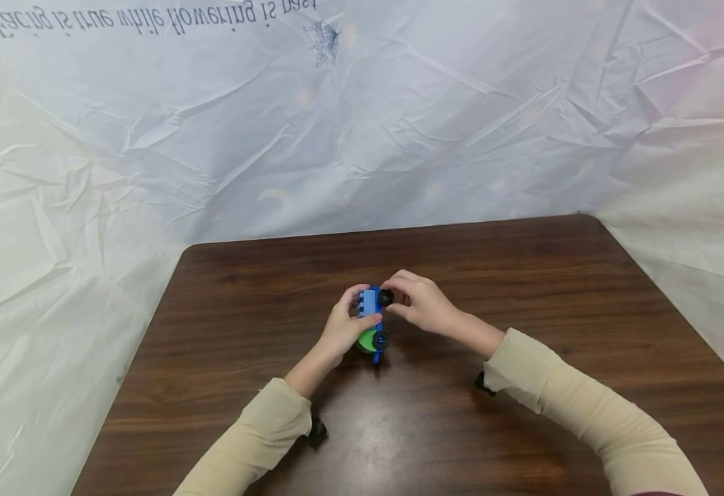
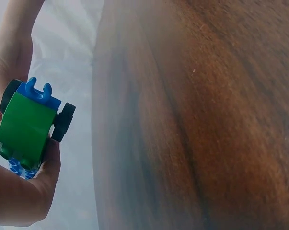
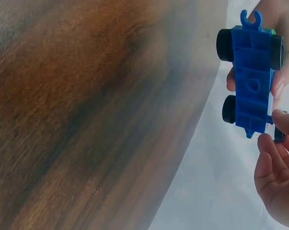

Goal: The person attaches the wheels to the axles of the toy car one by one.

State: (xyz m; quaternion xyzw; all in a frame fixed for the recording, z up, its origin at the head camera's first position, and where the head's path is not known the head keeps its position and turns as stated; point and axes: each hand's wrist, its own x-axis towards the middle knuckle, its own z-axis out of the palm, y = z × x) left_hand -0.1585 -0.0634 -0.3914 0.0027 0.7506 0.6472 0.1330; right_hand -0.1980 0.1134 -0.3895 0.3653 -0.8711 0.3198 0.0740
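Observation:
A toy car built of blocks is held on its side above the table, its blue chassis facing the right wrist camera. My left hand grips the body around its light blue block. At the near end sit a rounded green block and a blue hook. With thumb and fingers, my right hand pinches a black wheel at the far end. In the right wrist view that wheel stands slightly out from the chassis; fingers partly hide it. The other black wheels are on the chassis.
The dark brown wooden table has rounded far corners. A wrinkled whitish cloth with printed words and a butterfly hangs behind it and along its sides. Small black devices show below both cuffs.

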